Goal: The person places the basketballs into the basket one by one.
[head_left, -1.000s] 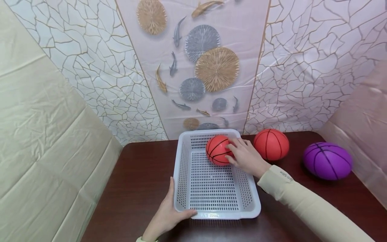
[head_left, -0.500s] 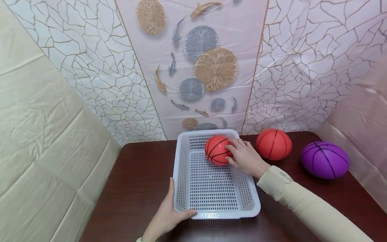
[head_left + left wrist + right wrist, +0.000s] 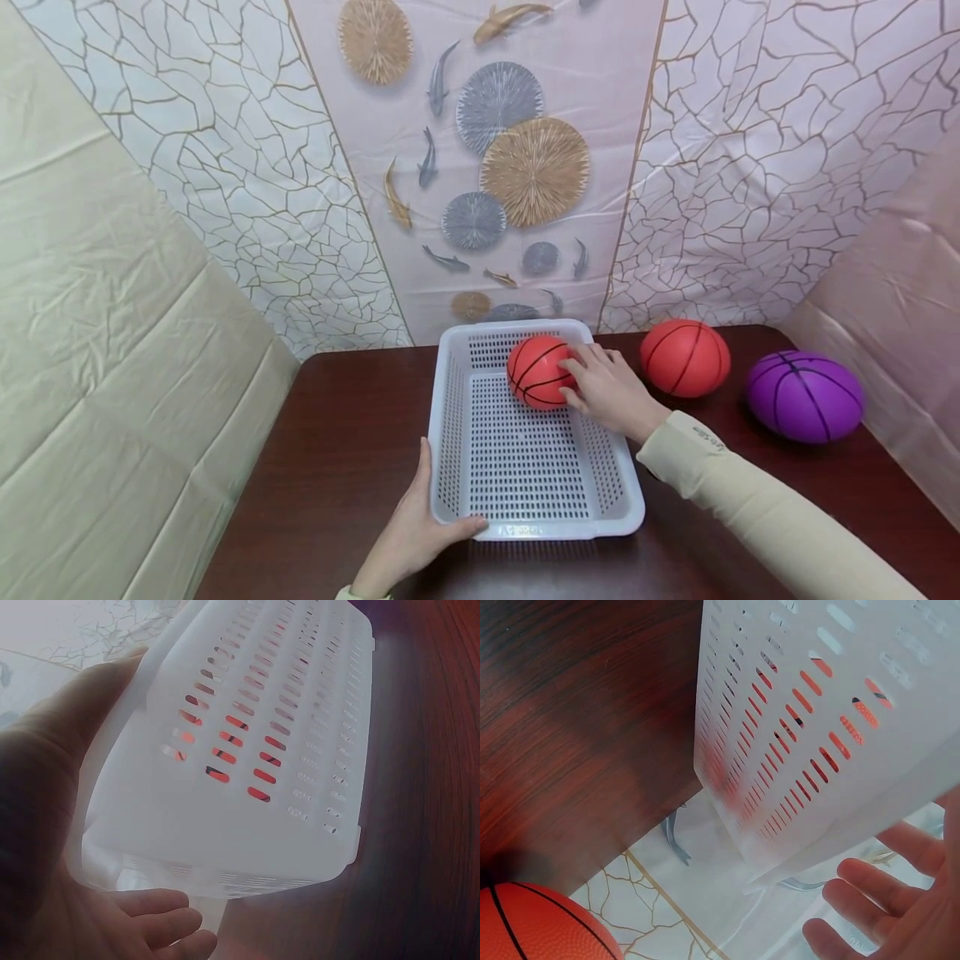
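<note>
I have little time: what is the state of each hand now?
Left hand: holding the white rectangular plastic basket by one corner.
Right hand: at the round red black-lined ball inside it; gripping or not, cannot be told.

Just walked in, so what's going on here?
A person's right hand touches a round red ball with black lines inside a white perforated plastic basket, while the left hand holds the basket's near left corner. A second round red ball and a round purple ball, both black-lined, sit on the dark brown table.
</note>
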A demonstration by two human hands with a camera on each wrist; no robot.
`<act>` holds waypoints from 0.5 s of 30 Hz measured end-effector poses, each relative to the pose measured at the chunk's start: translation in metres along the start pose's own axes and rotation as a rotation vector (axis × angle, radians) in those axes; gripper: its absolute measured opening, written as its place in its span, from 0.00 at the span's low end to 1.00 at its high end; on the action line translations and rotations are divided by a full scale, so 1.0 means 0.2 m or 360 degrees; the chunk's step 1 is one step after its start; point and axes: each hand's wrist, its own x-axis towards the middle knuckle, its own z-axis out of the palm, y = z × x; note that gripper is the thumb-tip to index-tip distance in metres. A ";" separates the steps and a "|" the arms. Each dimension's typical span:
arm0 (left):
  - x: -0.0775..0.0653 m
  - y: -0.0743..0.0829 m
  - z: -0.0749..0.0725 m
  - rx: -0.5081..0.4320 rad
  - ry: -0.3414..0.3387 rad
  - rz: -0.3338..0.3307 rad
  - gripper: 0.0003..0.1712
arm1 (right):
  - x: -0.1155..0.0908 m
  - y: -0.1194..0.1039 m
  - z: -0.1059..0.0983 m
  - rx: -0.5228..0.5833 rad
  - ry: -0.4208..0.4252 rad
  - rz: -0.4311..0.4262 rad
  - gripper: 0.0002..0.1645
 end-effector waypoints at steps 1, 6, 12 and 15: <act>0.00 0.00 0.00 0.0001 0.0000 -0.0002 0.79 | 0.00 0.00 0.00 -0.0003 0.0005 0.0001 0.27; 0.00 -0.01 0.00 -0.0010 0.0005 -0.0017 0.79 | 0.01 0.03 -0.02 0.0062 0.0064 0.0060 0.27; 0.00 -0.01 0.01 -0.0025 0.0002 -0.0024 0.79 | -0.01 0.26 -0.11 0.0240 0.0345 0.0412 0.29; 0.01 -0.01 0.00 -0.0031 0.0000 -0.0036 0.79 | -0.04 0.42 -0.13 0.0263 0.0405 0.0684 0.39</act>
